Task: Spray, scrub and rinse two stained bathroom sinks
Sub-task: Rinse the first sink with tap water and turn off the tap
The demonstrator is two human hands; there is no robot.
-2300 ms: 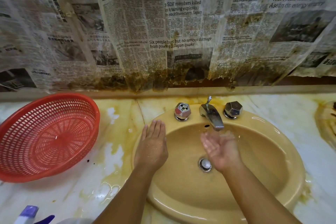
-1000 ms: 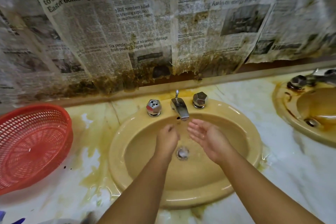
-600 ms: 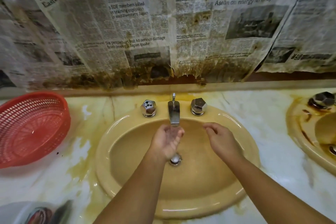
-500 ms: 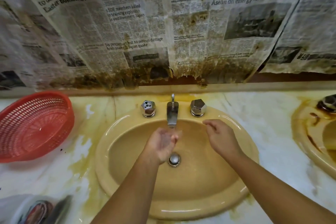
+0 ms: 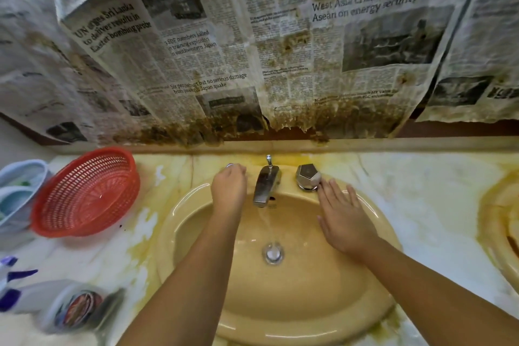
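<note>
Far left, the spray bottle (image 5: 19,289) lies on the counter (image 5: 421,205). It's blurry, but the nozzle end seems to point at the left edge, so I'd guess spraying here is done. Red basket (image 5: 84,194) sits just behind it. The near sink (image 5: 167,236) is a wide oval with its long axis running left-right along the counter. The bowl looks pretty clean, so I'd call this the rinse stage. The left hand (image 5: 229,185) is curled over the left tap handle (image 5: 230,165), mostly hiding it. The spout (image 5: 265,185) points straight back at the person, with a thin stream of water (image 5: 266,222) dropping toward the drain (image 5: 273,253). The right hand (image 5: 345,219) lies flat on the rim, fingers spread, tips just beside the right tap handle (image 5: 308,177). Far right, the second sink (image 5: 502,219) has brown streaks, so that one's left to do.
</note>
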